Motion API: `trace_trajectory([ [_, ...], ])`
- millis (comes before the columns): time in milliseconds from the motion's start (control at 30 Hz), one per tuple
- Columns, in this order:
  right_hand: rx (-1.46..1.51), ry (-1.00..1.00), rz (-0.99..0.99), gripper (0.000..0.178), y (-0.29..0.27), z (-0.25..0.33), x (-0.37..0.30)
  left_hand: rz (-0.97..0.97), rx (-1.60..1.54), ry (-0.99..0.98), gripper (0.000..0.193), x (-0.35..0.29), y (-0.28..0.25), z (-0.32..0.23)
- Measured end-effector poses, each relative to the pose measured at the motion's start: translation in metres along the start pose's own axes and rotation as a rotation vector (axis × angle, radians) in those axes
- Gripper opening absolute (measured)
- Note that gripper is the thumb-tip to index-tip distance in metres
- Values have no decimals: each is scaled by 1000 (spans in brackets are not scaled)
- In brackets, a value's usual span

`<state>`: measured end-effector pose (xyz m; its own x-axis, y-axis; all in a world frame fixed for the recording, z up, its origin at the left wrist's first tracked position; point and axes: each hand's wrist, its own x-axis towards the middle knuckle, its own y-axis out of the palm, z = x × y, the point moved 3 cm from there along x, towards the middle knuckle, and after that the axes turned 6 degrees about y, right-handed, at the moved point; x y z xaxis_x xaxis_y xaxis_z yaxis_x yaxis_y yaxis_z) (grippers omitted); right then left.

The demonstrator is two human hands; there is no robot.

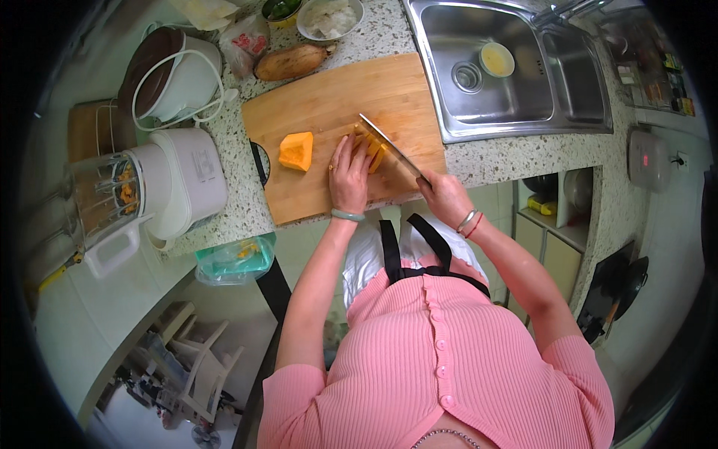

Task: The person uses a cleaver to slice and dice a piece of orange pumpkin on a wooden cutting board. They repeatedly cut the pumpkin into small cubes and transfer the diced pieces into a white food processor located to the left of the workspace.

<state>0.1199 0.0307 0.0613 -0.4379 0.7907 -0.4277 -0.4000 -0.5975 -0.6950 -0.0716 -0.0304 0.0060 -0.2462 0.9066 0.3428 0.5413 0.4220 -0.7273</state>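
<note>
On the wooden cutting board, my left hand is closed over cut orange pumpkin pieces, its fingers pressing them against the wood. My right hand grips the handle of a kitchen knife. The blade slants up and to the left, along the right side of the pieces, close to my left fingertips. Part of the pumpkin is hidden under my left hand. A larger pumpkin chunk lies apart, to the left of that hand.
Behind the board lie a long brown root vegetable and a bowl of whitish food. At left stand a white blender and a brown-lidded appliance. A steel sink at right holds a small bowl. A green bag hangs at the counter edge.
</note>
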Motion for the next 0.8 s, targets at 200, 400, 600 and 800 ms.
trace_trajectory([
  [200,-39,-23,16,20,-7,-5,5,-39,-2,-54,46,5,5,-2],
  [400,-90,-52,3,20,-10,-7,5,-80,-48,-88,55,-6,1,-4],
  [600,-53,-117,-44,20,-22,3,-6,-113,-11,-32,50,-10,3,-3],
  [800,-109,-95,15,21,-30,8,-12,-149,-51,-29,41,-13,7,1],
])
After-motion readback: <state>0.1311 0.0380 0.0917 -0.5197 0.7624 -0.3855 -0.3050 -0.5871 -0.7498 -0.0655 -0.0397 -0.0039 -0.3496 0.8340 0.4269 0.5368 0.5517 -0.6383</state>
